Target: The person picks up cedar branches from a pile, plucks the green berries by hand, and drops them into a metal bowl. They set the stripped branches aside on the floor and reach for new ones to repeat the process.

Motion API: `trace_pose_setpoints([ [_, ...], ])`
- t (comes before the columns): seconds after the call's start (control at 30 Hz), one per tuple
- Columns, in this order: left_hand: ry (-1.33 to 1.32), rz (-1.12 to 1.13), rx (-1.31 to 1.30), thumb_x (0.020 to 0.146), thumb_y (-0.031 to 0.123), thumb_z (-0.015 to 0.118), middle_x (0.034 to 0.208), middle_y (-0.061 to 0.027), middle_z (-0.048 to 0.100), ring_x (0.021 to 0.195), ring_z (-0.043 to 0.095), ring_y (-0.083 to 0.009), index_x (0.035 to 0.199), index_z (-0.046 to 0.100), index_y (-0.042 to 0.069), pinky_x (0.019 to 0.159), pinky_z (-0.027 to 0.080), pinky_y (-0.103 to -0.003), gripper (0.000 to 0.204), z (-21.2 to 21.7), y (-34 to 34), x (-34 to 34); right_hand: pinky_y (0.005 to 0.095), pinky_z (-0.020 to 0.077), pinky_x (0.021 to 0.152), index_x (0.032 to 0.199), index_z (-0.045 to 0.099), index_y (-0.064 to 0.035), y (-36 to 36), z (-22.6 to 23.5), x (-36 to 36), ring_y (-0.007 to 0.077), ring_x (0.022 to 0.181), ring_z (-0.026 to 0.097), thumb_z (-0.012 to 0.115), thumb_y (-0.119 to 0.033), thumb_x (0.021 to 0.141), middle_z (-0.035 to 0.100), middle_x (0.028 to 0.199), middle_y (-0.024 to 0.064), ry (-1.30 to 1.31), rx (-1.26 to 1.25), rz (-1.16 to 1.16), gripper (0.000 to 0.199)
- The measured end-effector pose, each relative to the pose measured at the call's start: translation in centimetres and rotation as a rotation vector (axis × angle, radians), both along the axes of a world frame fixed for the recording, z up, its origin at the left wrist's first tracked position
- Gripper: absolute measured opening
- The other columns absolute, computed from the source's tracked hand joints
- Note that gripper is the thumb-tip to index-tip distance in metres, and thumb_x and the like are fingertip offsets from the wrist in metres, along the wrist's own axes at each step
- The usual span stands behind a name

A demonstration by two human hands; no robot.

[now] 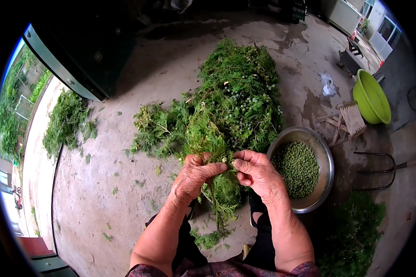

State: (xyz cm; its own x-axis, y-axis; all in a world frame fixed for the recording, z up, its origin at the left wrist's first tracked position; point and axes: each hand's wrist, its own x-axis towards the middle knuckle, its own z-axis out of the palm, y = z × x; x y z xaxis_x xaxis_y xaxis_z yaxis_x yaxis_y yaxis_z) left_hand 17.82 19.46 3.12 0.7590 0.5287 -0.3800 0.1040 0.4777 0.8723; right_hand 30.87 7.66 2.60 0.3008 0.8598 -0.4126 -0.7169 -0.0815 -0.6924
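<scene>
1. Left hand (192, 177): grips a leafy green branch (225, 189) between thumb and fingers.
2. Right hand (260, 175): thumb and forefinger lie close together at the branch; their grip is unclear.
3. Heap of cuttings (238, 87): bears berries and lies on the floor (101, 194) beyond the hands.
4. Metal bowl (328, 161): stands beside the right forearm and contains green berries (298, 171).
5. Green tub (372, 99): stands near a stool (352, 119), upper right.
6. Pronged fork (393, 171): right of the bowl.

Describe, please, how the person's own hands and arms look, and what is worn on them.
The left hand and right hand are bare, with nothing visibly worn on them. The forearms are uncovered too. At the lower edge, the ends of dark sleeves show, with a purplish-red pattern.
</scene>
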Motion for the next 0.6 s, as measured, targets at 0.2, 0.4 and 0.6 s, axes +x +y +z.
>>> trace_pose_setpoints([
  [0.2,-0.089,0.087,-0.006,0.071,0.007,0.069,0.068,0.003,0.06,0.054,0.049,-0.0042,0.082,0.064,0.004,0.048,0.036,-0.019,0.013,-0.2,-0.5,0.3,0.0168,0.0344,0.042,0.086,0.057,-0.0021,-0.2,-1.0,0.2,0.0073,0.054,0.049,0.061,-0.012,0.082,0.055,0.073,0.0027,-0.007,0.128,-0.295,0.011],
  [0.4,-0.065,0.134,-0.01,0.071,0.007,0.069,0.06,0.0057,0.054,0.048,0.04,-0.0021,0.078,0.062,0.005,0.043,0.028,-0.019,0.01,-0.3,-0.3,0.2,0.0167,0.0361,0.046,0.095,0.054,-0.0028,-0.1,0.0,0.3,0.0072,0.056,0.047,0.062,-0.013,0.082,0.054,0.073,0.0021,0.01,0.122,-0.175,0.019],
  [0.6,-0.074,0.148,-0.025,0.071,0.009,0.069,0.06,0.0054,0.054,0.048,0.04,-0.0022,0.08,0.063,0.005,0.042,0.028,-0.02,0.012,-0.7,-0.3,0.2,0.0155,0.0321,0.042,0.092,0.056,-0.002,0.0,-0.2,-1.0,0.0043,0.052,0.044,0.064,-0.008,0.08,0.052,0.067,-0.0008,-0.142,0.042,-0.054,0.015],
])
